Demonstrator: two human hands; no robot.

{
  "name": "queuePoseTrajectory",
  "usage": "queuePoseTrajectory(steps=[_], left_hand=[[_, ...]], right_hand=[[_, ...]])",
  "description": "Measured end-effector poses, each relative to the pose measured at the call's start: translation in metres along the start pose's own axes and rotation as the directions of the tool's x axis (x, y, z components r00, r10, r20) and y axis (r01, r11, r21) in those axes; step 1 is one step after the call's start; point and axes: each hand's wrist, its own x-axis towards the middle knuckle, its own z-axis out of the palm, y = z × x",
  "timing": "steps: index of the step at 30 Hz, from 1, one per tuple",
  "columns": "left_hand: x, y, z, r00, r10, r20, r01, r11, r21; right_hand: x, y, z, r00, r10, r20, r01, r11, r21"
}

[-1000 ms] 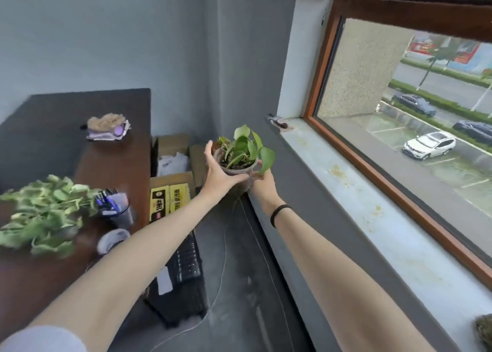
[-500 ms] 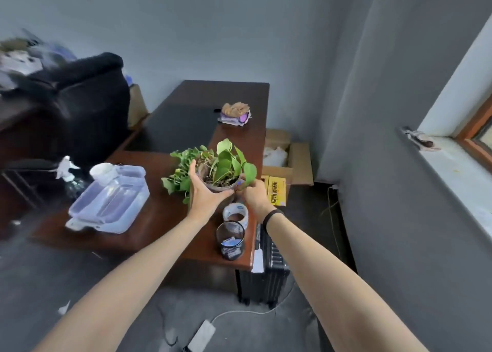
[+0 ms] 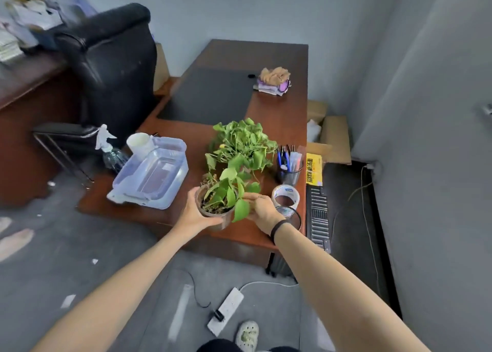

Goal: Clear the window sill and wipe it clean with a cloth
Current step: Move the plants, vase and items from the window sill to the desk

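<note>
Head view: both hands hold the small potted plant (image 3: pixel 217 205) at the table's (image 3: pixel 277 117) near edge. The left hand's (image 3: pixel 190 213) fingers wrap the pot at its 9 o'clock, and the right hand's (image 3: pixel 262 210) fingers curl against its 3 o'clock. A larger plant (image 3: pixel 241 144) stands at its 12 o'clock, and a tape roll (image 3: pixel 285 194) at 3.

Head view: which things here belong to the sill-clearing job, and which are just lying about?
Job: small potted plant, held by left hand and right hand at the desk's near edge; crumpled cloths at its far end, possibly for wiping.

Lying about: larger potted plant, tape roll, pen holder, clear plastic container, spray bottle, power strip.
</note>
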Motion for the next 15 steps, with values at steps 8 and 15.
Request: queuePoseTrajectory(steps=[8, 15], left_hand=[[-0.021, -0.031, 0.015, 0.99, -0.122, -0.071, 0.116, 0.99, -0.082], [-0.02, -0.036, 0.03, 0.954, -0.262, -0.147, 0.237, 0.957, -0.168]], right_hand=[[0.009, 0.012, 0.029, 0.994, 0.109, -0.032, -0.104, 0.987, 0.123], [0.019, 0.013, 0.03, 0.994, 0.1, -0.044, -0.093, 0.986, 0.14]])
